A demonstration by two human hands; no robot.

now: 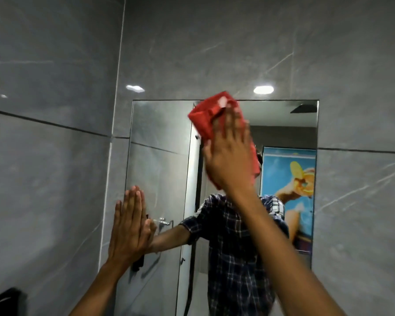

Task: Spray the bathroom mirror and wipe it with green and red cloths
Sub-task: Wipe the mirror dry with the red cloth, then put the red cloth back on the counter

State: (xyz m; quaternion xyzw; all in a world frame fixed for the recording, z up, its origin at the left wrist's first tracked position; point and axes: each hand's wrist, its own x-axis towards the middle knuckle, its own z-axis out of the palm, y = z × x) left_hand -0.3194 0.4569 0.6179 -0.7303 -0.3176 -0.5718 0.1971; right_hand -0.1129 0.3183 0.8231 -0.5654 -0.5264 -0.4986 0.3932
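**Red cloth pass on the mirror: tips for the top edge**

Right hand [229,153] is flat, fingers together, pressing the red cloth [211,117] against the mirror [160,156] up around 12 o'clock, right at the top edge. The cloth is bunched and pinned under the palm rather than pinched, so the grip is basically an open flat hand on fabric. Left hand [129,226] is empty, fingers straight and together, braced flat at the mirror's 9 o'clock edge, about where glass meets the grey tile wall [55,179].

How I'd do this bit well:
- Keep the palm pressure even, and let the cloth stick out past the fingertips so skin never touches glass.
- Work the top edge first, then overlapping strokes down toward 6 o'clock, so any drips get caught.
- That left palm will probably leave a print, so finish by wiping the 9 o'clock edge.
- Refold to a fresh face if it starts smearing.

The frame is a bit blurry, so I can't tell whether there's still spray on the glass. No green cloth or spray bottle in view.
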